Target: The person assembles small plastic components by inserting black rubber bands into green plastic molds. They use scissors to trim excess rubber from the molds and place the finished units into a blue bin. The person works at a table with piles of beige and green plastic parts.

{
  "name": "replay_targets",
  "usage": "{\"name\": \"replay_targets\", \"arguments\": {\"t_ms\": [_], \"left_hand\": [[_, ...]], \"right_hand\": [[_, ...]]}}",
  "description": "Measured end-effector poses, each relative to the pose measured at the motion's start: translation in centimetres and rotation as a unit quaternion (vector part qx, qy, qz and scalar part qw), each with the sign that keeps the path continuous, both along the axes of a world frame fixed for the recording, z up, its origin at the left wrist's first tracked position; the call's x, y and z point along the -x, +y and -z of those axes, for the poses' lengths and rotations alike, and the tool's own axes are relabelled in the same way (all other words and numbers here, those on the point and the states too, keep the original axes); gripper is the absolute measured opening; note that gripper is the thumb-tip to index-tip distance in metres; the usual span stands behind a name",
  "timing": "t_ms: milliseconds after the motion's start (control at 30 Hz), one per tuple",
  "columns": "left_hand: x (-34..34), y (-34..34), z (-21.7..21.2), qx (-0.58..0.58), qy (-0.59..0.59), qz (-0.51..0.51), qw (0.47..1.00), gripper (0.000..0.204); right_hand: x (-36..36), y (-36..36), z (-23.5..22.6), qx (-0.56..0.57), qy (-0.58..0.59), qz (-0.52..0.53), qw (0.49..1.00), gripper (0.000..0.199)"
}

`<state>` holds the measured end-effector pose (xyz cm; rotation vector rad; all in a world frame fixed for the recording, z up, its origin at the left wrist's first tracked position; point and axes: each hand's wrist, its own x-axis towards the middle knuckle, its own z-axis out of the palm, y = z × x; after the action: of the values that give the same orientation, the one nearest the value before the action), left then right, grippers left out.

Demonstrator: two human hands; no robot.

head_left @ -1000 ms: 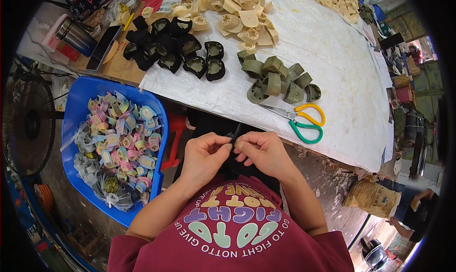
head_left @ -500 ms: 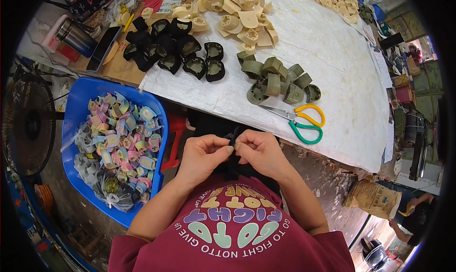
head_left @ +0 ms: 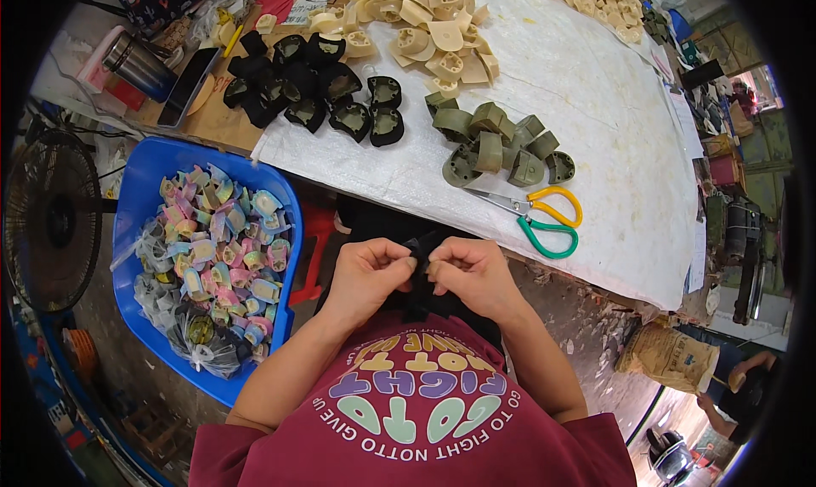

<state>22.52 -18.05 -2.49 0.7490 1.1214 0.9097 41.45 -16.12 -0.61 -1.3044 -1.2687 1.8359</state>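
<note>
A small piece of black fabric (head_left: 420,247) is pinched between my hands in front of my shirt. My left hand (head_left: 367,274) grips it between thumb and fingertips. On its other side, my right hand (head_left: 470,273) has thumb and fingers closed on it too. Much of the fabric blends into the dark background below the table edge. Beyond my hands, scissors (head_left: 544,221) with one yellow and one green handle rest on the table. Behind them sit several olive-green curved blocks (head_left: 489,147). Further left are similar pieces covered in black fabric (head_left: 340,83), hollow sides showing green.
A white-covered table (head_left: 595,147) spans the front, with beige moulded pieces (head_left: 446,35) at the back. To my left stands a blue tub (head_left: 294,202) of pastel pieces and plastic bags, beside a fan (head_left: 55,219). Another person's arm (head_left: 721,419) shows at right by a sack (head_left: 671,358).
My right hand has shifted slightly right, opening a small gap between my hands where more of the black fabric shows. The table items stay put.
</note>
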Motion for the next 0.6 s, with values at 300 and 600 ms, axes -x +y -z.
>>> {"name": "replay_targets", "arguments": {"t_ms": [300,600], "left_hand": [[0.9,-0.9,5.6,0.023,0.111,-0.045,0.993,0.005],[1.6,-0.8,0.0,-0.137,0.509,0.124,0.841,0.036]], "right_hand": [[-9.2,-3.8,0.6,-0.084,0.118,0.229,0.963,0.014],[-14.9,-6.0,-2.5,-0.237,0.018,0.355,0.904,0.008]]}}
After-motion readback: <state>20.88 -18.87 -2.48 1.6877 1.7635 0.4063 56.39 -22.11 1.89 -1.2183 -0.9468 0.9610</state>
